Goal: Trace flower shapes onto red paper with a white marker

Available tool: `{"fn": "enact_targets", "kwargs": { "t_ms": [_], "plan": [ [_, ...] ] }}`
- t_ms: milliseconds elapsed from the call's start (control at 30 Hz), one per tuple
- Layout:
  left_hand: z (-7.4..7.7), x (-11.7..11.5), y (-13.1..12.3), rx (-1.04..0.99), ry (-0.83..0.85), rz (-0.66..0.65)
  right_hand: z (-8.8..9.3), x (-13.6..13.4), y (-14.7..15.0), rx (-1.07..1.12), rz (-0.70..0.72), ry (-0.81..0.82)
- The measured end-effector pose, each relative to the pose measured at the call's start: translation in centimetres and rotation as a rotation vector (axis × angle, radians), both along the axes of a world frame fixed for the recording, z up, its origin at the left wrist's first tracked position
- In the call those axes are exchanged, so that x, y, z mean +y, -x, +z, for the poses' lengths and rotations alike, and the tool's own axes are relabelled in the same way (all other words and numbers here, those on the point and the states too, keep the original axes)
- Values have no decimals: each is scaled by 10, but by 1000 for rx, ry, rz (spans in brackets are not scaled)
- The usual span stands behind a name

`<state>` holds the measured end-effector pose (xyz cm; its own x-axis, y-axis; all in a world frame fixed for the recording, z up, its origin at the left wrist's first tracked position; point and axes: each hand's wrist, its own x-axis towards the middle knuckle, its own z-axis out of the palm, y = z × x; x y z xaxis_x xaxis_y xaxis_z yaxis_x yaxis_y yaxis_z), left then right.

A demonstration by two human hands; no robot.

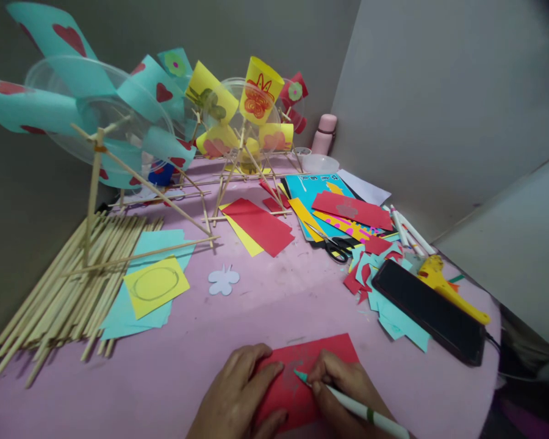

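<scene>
A sheet of red paper lies on the pink table at the near edge, with faint greyish lines drawn on it. My left hand rests flat over the paper's left side, fingers apart. In my right hand is a white marker with a green tip, pinched between the fingers, its tip at the drawn lines. Beyond the hands lies a pale butterfly-shaped paper cutout. To its left a yellow paper square with a drawn oval sits on light blue sheets.
Wooden sticks lie at left, under a stick-framed wheel with blue paper cups. Behind stands another with yellow cups. At right are scissors, a black phone, a yellow glue gun, paper scraps and markers.
</scene>
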<state>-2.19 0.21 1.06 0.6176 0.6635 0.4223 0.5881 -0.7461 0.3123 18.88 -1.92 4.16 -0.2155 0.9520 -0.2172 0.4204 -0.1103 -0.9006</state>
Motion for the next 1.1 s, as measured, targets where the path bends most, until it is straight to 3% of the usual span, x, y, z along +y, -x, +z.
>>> {"fn": "enact_targets", "kwargs": {
  "t_ms": [1100],
  "plan": [
    [3, 0, -1, 3, 5, 2, -7, -2, -5, 94, -78, 42]
  ]
}}
